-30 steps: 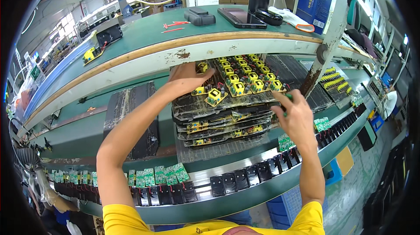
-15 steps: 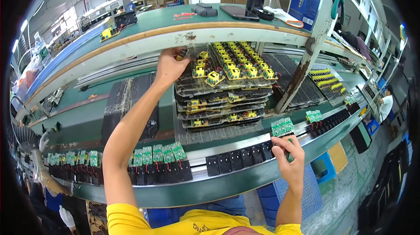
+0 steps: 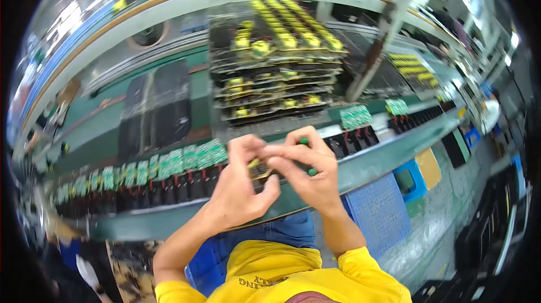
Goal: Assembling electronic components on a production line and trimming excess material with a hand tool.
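Observation:
Both my hands meet in front of my chest, over the near edge of the bench. In my left hand (image 3: 235,187) is a small circuit board with a yellow part (image 3: 258,169), mostly covered by the fingers. My right hand (image 3: 315,176) is closed round a green-handled tool (image 3: 304,141); its working end is hidden. The right fingertips touch or nearly touch the board, but blur hides the contact. To the left, a row of green circuit boards (image 3: 169,163) stands at black housings (image 3: 194,189), joined by red wires. Another green board (image 3: 355,117) sits right of my hands.
Stacked dark trays (image 3: 221,38) of yellow-topped boards stand beyond my hands, under a raised shelf (image 3: 191,0). A metal post (image 3: 375,55) rises to their right. Dark sheets (image 3: 155,108) lie on the bench at left. A blue stool (image 3: 414,179) stands on the floor.
My left hand has come back from the tray stack to my chest with a board. My right hand has moved left and up from the housings to meet it. The view has shifted.

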Available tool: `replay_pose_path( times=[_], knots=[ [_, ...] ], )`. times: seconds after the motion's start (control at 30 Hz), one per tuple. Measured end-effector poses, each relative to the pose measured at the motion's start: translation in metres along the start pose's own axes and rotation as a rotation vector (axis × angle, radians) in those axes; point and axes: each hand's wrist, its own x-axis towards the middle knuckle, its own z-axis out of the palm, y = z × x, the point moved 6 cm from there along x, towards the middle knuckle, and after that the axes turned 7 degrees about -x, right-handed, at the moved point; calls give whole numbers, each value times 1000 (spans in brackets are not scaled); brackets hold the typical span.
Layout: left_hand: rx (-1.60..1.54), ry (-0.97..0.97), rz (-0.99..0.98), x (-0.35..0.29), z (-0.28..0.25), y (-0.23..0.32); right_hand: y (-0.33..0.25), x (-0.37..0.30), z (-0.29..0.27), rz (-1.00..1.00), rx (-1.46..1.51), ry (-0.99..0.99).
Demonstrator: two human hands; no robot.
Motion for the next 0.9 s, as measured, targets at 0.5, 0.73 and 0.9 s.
replay_pose_path(
  times=[0.5, 0.73, 0.9],
  knots=[
    [39, -156, 30, 3, -14, -48, 74, -18, 16, 307, 446, -33],
    [245, -260, 142, 15, -15, -49, 57, -34, -12, 331, 312, 9],
    [381, -347, 39, 16, -7, -27, 34, -41, -21, -149, -460, 203]
  ],
)
